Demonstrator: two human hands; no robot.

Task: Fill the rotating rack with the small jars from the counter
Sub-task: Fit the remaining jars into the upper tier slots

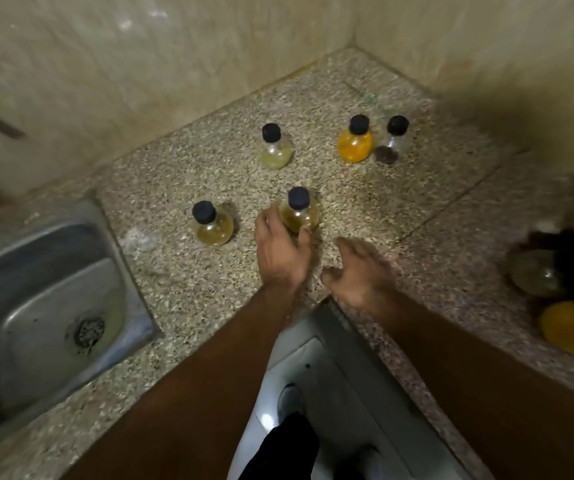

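The left hand grips the near amber jar on the speckled worktop, while the right hand hovers open just right of it.

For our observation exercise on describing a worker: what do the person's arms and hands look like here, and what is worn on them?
Both forearms are bare to the bottom of the picture: no sleeves show. The left hand and right hand are bare too, without gloves. No watch, bracelet or ring can be made out, though the right hand is blurred.

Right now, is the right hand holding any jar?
No. The right hand is open and empty above the counter, while the left hand grips the nearest jar.
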